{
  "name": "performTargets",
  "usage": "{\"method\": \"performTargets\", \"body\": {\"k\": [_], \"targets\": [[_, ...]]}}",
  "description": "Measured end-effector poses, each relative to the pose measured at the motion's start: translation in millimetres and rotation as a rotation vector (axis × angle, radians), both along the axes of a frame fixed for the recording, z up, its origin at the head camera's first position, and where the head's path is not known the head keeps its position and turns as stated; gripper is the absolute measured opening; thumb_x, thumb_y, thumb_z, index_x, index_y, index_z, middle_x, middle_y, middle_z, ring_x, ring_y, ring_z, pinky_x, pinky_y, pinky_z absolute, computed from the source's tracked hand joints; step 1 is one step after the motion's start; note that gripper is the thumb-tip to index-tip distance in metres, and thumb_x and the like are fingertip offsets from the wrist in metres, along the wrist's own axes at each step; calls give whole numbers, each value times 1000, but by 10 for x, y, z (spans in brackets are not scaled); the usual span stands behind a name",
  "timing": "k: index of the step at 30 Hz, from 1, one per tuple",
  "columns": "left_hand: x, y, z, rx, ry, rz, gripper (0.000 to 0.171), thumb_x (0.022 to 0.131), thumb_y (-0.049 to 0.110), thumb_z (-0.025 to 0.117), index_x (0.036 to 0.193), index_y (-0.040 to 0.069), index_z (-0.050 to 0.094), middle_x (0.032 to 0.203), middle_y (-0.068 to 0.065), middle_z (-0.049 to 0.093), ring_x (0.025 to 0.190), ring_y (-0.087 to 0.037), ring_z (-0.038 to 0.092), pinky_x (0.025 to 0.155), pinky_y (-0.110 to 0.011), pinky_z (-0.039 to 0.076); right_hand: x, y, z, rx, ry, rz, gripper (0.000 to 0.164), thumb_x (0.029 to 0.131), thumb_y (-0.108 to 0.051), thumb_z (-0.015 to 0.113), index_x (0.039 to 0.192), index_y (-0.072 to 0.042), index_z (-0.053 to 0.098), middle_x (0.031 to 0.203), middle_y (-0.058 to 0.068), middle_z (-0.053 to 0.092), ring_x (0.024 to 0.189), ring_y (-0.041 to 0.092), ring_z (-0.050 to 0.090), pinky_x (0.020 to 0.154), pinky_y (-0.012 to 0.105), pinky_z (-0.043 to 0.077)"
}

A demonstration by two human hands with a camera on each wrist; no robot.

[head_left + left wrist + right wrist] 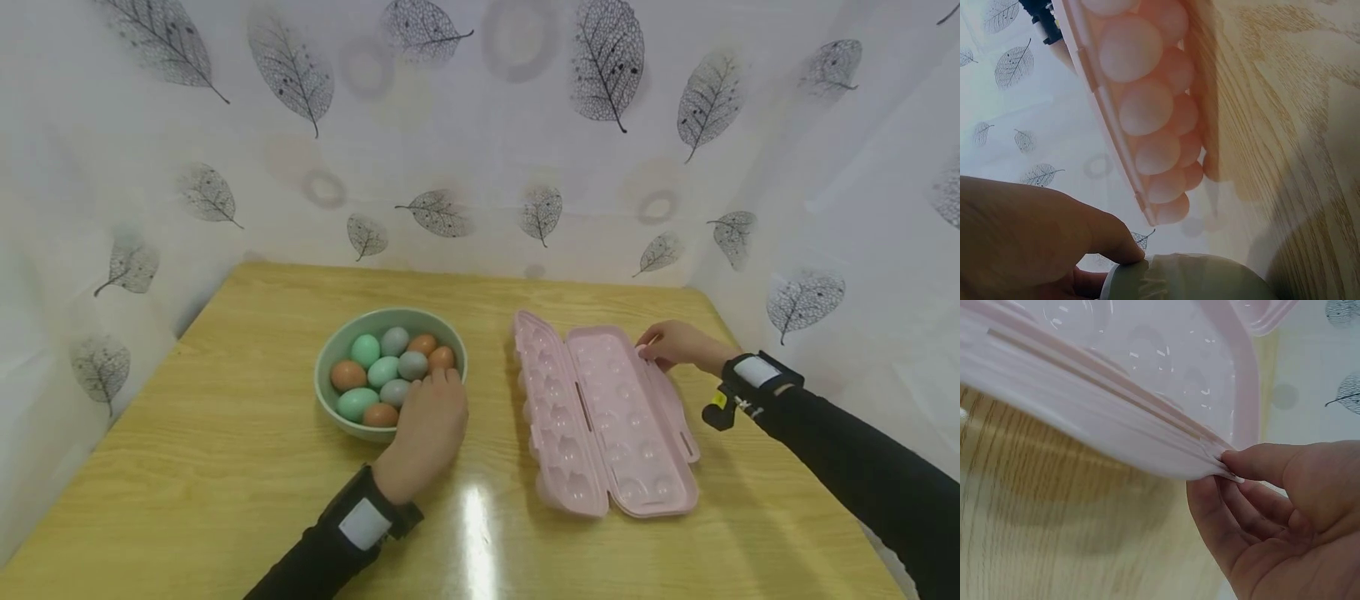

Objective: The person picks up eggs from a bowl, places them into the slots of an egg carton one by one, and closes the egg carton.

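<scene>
A pale green bowl (375, 433) holds several eggs in mint green (365, 351), brown (348, 376) and grey (394, 341). My left hand (432, 417) grips the bowl's near right rim, fingers over the inside and thumb (1116, 240) at the edge; its fingertips are partly hidden among the eggs. To the right lies a pink plastic egg carton (641, 433), spread apart at its hinge, its cups vacant. My right hand (678, 344) pinches the far end of the carton's long side flap (1147, 456) between thumb and fingers.
Both containers stand on a wooden table (225, 467). A white curtain (465, 125) with a leaf print hangs behind and at the sides. A strip of light reflects off the tabletop between the bowl and the carton.
</scene>
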State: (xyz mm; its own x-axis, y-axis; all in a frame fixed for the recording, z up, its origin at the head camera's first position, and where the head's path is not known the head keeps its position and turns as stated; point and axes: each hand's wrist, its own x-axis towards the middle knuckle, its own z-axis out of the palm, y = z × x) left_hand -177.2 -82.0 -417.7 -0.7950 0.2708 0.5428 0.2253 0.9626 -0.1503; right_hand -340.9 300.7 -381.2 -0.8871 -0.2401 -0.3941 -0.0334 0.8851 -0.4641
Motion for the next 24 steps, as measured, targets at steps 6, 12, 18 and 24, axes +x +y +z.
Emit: {"method": "performTargets", "body": {"k": [6, 12, 18, 24], "targets": [[-13, -16, 10, -6, -11, 3, 14, 86, 8, 70, 79, 4, 58, 73, -6, 57, 60, -18, 57, 54, -28, 43, 80, -51, 262, -39, 67, 11, 42, 100, -21, 60, 128, 11, 57, 117, 30, 67, 86, 22, 76, 84, 43, 62], [-18, -6, -19, 5, -14, 4, 12, 85, 7, 67, 80, 4, 58, 73, -6, 58, 60, -19, 58, 53, -29, 43, 188, -178, 409, -87, 173, -43, 40, 100, -27, 61, 126, 4, 61, 112, 23, 71, 81, 16, 73, 76, 34, 60], [-14, 5, -17, 6, 3, 6, 12, 84, 8, 69, 79, 4, 59, 73, -6, 57, 60, -18, 59, 54, -28, 43, 300, -319, 489, -41, 318, -48, 34, 98, -29, 60, 119, -4, 67, 103, 15, 73, 78, 17, 67, 68, 30, 53], [6, 17, -1, 3, -15, -4, 12, 84, 8, 69, 80, 4, 59, 74, -6, 57, 60, -18, 58, 54, -28, 43, 334, -378, 528, -25, 335, -82, 35, 98, -30, 58, 120, -5, 66, 110, 19, 72, 79, 21, 67, 65, 30, 54]]}}
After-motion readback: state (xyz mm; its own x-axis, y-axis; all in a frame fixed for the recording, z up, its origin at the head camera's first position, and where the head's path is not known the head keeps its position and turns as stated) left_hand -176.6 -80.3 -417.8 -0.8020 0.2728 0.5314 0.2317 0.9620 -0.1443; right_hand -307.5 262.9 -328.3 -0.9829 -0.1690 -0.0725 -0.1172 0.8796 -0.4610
